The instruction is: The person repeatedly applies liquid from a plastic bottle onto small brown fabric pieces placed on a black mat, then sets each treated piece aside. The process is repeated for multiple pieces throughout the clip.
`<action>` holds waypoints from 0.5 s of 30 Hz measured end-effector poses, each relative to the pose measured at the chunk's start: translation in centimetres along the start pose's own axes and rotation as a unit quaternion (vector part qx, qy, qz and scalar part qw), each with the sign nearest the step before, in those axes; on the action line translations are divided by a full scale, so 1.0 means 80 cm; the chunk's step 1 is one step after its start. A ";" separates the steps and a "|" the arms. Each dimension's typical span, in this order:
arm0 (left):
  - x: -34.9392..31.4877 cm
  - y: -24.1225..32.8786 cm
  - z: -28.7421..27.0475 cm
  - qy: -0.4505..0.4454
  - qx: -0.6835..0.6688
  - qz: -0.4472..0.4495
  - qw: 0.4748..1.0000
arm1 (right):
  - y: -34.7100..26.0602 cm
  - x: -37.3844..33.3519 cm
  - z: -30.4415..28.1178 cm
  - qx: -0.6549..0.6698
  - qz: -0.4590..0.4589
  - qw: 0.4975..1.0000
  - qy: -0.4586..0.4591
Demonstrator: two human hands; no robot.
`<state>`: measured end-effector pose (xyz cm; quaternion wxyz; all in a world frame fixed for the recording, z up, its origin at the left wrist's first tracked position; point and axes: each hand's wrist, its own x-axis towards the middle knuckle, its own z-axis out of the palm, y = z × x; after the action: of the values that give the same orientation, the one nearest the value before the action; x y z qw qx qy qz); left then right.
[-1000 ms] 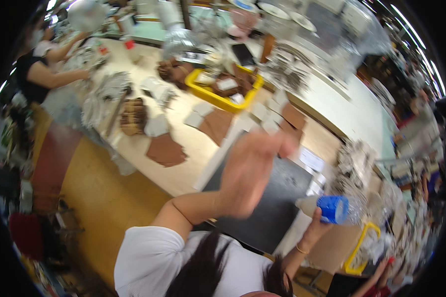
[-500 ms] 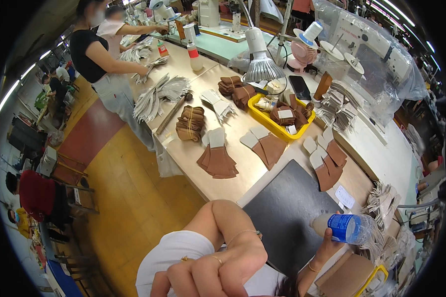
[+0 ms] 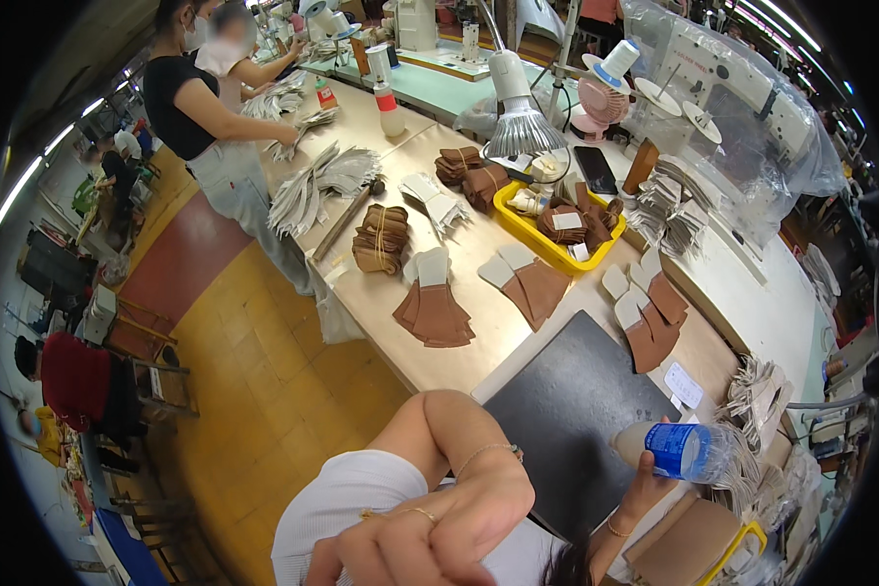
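My right hand is closed around a clear plastic water bottle with a blue label, held tilted at the lower right beside the worktable. My left hand is close under the camera at the bottom edge. It wears a ring and a thin bracelet, its fingers are curled, and its fingertips are cut off by the frame. Nothing shows in it. A black mat lies on the table just beyond both hands.
Stacks of brown leather pieces and a yellow tray of parts lie on the long table, under a lamp. A sewing machine under plastic stands at the far right. A co-worker sorts pieces at the far left.
My left arm has come down from over the table to just below the camera. The bottle stays in my right hand. The view has swung toward the far end of the table.
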<state>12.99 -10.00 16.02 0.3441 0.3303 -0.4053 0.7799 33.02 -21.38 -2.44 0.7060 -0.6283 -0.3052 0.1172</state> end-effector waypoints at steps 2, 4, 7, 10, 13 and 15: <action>0.000 0.002 0.000 -0.013 0.007 -0.013 1.000 | 0.001 -0.001 -0.003 -0.010 0.002 1.000 -0.008; 0.002 -0.006 0.002 -0.005 -0.002 0.008 1.000 | 0.000 -0.002 -0.003 -0.011 0.003 1.000 0.000; 0.003 0.001 -0.006 -0.039 -0.049 0.004 0.998 | -0.008 0.001 0.004 -0.004 0.008 1.000 0.000; 0.002 0.015 -0.013 -0.083 -0.057 -0.066 0.993 | -0.005 0.001 0.008 0.013 -0.003 1.000 -0.008; -0.009 -0.005 -0.022 -0.090 -0.055 -0.042 0.994 | -0.007 -0.002 0.004 -0.009 -0.017 1.000 -0.004; -0.015 -0.015 -0.034 -0.111 0.058 -0.025 0.992 | -0.005 0.000 0.003 0.000 -0.006 1.000 -0.008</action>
<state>13.99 -7.49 14.33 0.2963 0.4444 -0.3873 0.7515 32.83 -21.26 -2.01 0.7040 -0.6258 -0.3144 0.1181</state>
